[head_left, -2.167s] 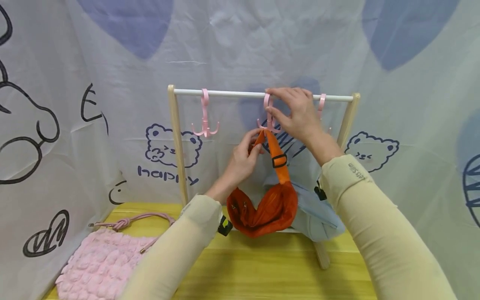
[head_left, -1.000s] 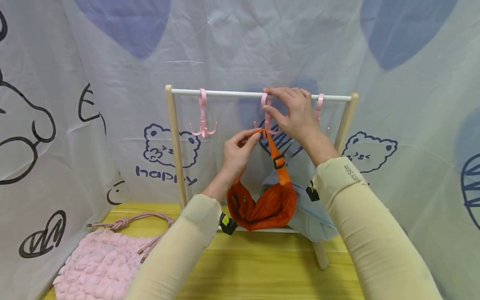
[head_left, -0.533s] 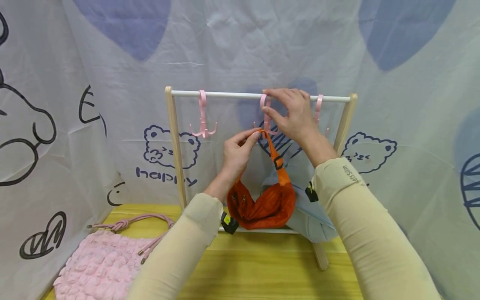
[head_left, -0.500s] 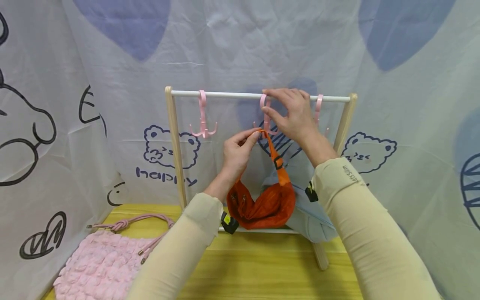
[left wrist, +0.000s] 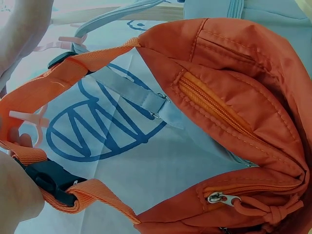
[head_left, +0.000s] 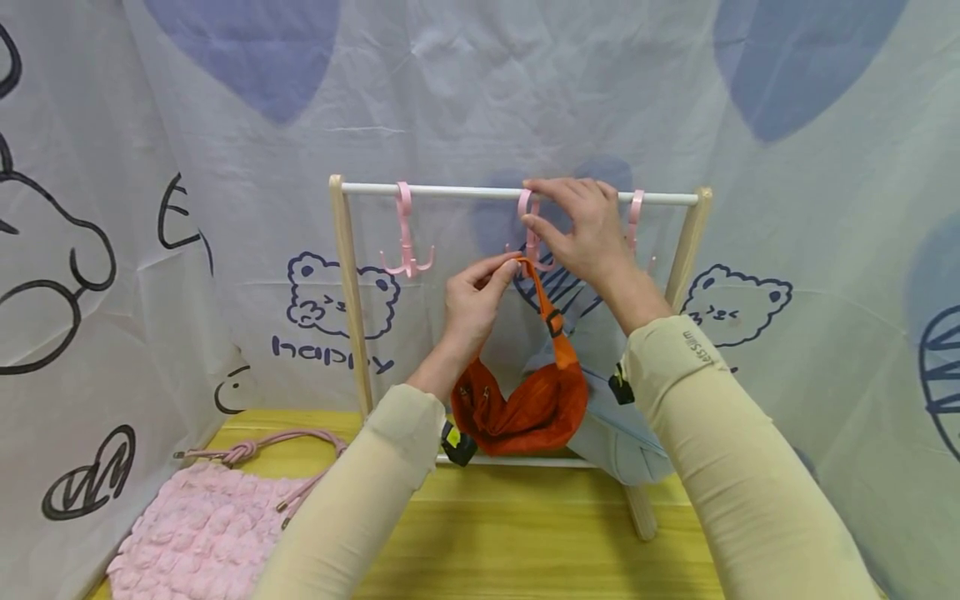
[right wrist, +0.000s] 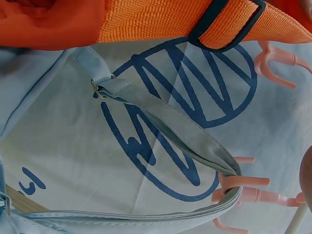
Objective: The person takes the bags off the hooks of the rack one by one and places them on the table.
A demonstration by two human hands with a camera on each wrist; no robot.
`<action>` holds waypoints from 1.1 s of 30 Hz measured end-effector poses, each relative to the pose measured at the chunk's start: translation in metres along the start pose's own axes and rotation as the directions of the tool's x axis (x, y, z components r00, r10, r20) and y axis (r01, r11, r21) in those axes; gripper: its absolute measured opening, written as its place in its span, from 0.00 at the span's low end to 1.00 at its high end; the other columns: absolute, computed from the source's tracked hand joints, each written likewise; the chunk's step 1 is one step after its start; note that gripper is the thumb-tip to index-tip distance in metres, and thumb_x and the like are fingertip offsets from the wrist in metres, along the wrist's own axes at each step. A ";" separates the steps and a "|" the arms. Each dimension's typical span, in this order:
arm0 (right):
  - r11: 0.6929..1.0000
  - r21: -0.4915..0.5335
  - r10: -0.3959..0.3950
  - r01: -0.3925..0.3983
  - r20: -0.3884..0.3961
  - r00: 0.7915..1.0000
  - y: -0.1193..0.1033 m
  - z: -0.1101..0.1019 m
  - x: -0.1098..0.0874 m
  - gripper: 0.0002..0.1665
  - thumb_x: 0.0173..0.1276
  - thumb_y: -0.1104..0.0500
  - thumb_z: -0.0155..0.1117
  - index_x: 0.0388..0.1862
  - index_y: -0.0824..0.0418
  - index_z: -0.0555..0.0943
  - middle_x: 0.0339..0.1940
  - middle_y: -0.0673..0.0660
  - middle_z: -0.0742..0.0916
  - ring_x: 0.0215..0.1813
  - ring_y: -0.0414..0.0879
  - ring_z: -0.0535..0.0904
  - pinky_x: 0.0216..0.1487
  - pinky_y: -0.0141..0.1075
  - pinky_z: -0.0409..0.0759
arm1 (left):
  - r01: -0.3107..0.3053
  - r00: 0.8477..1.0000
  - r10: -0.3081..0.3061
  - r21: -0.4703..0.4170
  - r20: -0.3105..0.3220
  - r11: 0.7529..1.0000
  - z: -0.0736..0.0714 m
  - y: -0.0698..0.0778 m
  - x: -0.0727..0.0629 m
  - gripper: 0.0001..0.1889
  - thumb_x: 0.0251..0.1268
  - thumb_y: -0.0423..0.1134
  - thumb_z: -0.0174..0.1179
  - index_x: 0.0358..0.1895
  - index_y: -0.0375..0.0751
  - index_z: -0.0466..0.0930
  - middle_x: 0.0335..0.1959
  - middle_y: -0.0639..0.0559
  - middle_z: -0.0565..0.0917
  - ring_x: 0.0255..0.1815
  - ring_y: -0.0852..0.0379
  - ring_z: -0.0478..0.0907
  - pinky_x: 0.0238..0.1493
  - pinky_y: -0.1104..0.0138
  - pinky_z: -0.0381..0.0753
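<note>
Left hand [head_left: 471,307] has thumb and forefinger together, clamped on the orange strap [head_left: 543,292] at the top of its loop, right by the prongs of the middle pink hook [head_left: 532,237]; whether the strap sits over a prong, cannot tell. Right hand [head_left: 588,229] at the same hook's upper end, thumb against its neck, fingers over the top at the white rail [head_left: 465,192]. Black buckle [head_left: 554,323] partway down the strap. Below, the orange bag [head_left: 528,412] hangs in a curve, zips showing. Behind it and to the right, a pale blue bag [head_left: 626,446], its strap looped on the right-hand pink hook [head_left: 635,218]. Left-hand pink hook [head_left: 407,237] on the rail near a wooden post [head_left: 351,283]. Farther out, a bubbly pink bag [head_left: 198,533] lies on the yellow table [head_left: 525,537], knotted handle flopped behind; patterned cloth [head_left: 480,92] backs everything.
</note>
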State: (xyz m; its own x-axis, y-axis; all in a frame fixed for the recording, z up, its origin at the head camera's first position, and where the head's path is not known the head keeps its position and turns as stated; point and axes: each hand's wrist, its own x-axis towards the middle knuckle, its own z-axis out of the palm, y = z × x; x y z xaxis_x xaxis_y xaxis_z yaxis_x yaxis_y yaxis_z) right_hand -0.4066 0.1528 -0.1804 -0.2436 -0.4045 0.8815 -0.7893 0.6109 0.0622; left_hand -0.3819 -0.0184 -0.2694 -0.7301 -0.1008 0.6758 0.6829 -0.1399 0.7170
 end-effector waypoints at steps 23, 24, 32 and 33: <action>1.000 0.020 -0.010 0.010 -0.021 1.000 0.002 0.002 0.000 0.35 0.75 0.34 0.59 0.65 0.60 0.83 0.57 0.61 0.88 0.58 0.62 0.79 0.67 0.59 0.63 | -0.080 0.997 0.080 -0.015 0.019 0.997 0.003 0.009 -0.002 0.12 0.73 0.31 0.64 0.54 0.28 0.87 0.49 0.36 0.86 0.50 0.61 0.80 0.54 0.67 0.82; 1.000 0.020 -0.008 0.009 -0.022 1.000 0.002 0.002 0.000 0.32 0.75 0.38 0.62 0.65 0.60 0.83 0.57 0.61 0.88 0.58 0.62 0.79 0.67 0.59 0.63 | -0.086 0.996 0.086 -0.018 0.020 0.996 0.002 0.009 -0.002 0.12 0.73 0.31 0.64 0.54 0.28 0.87 0.49 0.36 0.87 0.51 0.60 0.81 0.54 0.67 0.82; 1.000 0.004 0.006 -0.006 -0.013 1.000 0.000 0.002 0.000 0.26 0.68 0.56 0.75 0.64 0.60 0.84 0.57 0.61 0.88 0.59 0.61 0.79 0.67 0.58 0.63 | -0.115 0.993 0.117 -0.053 0.027 0.992 0.003 0.009 -0.004 0.12 0.73 0.30 0.64 0.53 0.27 0.87 0.49 0.34 0.87 0.57 0.54 0.81 0.59 0.64 0.82; 1.000 0.004 0.007 -0.007 -0.013 1.000 0.000 0.002 0.000 0.26 0.68 0.56 0.75 0.64 0.60 0.84 0.57 0.61 0.88 0.59 0.61 0.79 0.67 0.58 0.63 | -0.118 0.992 0.120 -0.056 0.028 0.991 0.003 0.010 -0.005 0.12 0.73 0.30 0.64 0.53 0.26 0.87 0.50 0.34 0.86 0.57 0.53 0.81 0.59 0.64 0.82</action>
State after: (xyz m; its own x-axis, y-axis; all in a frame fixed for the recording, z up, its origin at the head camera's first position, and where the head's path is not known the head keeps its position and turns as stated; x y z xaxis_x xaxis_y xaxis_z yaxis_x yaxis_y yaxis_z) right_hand -0.4078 0.1517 -0.1810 -0.2422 -0.3912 0.8879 -0.7895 0.6114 0.0540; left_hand -0.3719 -0.0164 -0.2651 -0.6421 -0.0895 0.7614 0.7621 -0.1822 0.6213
